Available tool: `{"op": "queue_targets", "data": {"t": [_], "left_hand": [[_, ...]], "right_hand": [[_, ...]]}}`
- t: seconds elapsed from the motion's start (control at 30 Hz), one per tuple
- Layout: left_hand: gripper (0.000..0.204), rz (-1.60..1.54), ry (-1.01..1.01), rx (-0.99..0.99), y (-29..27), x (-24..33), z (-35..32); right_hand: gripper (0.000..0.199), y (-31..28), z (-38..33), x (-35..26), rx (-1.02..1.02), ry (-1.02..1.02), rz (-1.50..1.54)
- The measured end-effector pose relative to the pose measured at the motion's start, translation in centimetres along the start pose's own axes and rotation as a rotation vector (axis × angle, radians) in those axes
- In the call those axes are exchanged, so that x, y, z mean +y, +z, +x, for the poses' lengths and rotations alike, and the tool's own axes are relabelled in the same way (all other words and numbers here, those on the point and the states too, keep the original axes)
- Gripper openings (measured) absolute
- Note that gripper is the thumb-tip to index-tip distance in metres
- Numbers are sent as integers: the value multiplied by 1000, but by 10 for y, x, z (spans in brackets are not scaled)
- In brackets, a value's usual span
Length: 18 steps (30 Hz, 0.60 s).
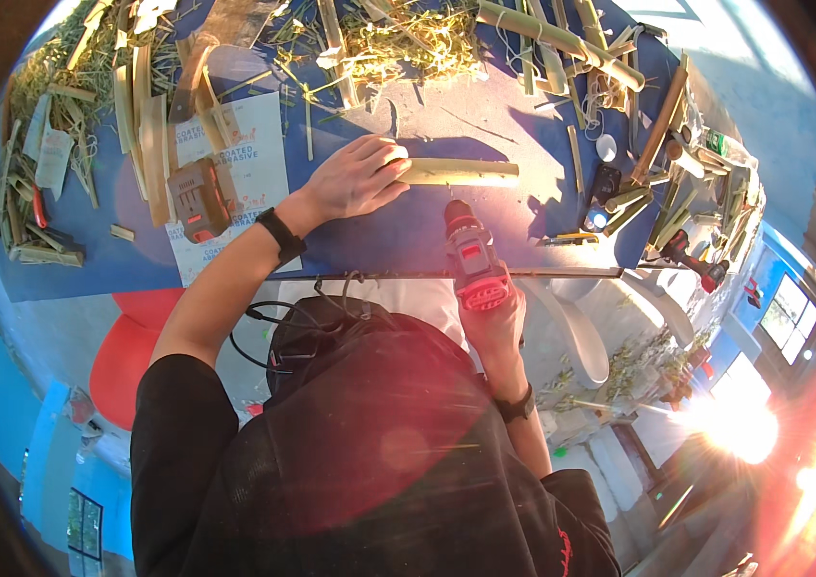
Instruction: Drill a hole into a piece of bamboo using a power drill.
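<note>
My left hand (355, 178) is closed over the left end of a pale split bamboo piece (466, 173), which lies crosswise on the blue table (360, 245). In my right hand (497, 332) is a red and grey cordless drill (473, 255), gripped by its handle near the table's front edge. The drill's nose points away from me toward the bamboo, a little short of it. Whether a bit is fitted in the chuck I cannot make out. The fingers of my right hand are partly hidden behind the drill body.
Left of my arm, a dark tool battery (198, 200) rests on a white printed sheet (269, 163). Bamboo strips (153, 144) and shavings (408, 43) cover the back. At right lie a utility knife (568, 238), bamboo offcuts and another drill (694, 260). A red chair (129, 361) stands left.
</note>
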<state>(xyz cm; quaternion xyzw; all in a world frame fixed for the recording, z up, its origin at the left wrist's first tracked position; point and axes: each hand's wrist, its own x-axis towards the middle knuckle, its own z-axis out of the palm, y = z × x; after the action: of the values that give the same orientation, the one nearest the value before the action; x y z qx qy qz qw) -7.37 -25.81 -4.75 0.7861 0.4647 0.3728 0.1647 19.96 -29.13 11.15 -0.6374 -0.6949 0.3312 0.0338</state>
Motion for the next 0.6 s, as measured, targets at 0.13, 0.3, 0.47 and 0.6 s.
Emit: {"op": "queue_targets", "data": {"t": [0.13,0.3,0.47,0.6], "left_hand": [[37,-3,0,11,0,-1,-2],[37,-8,-4,21,2,-2,-4],[36,-11,3,29,1,-2,-2],[35,-9,-5,16,1,-3,-4]], "right_hand": [[47,-2,4,-8,-27,-44,-33],[48,2,8,-11,-55,-42,-56],[48,2,10,-15,-67,-7,-40],[48,2,11,-14,-55,-4,-76]]}}
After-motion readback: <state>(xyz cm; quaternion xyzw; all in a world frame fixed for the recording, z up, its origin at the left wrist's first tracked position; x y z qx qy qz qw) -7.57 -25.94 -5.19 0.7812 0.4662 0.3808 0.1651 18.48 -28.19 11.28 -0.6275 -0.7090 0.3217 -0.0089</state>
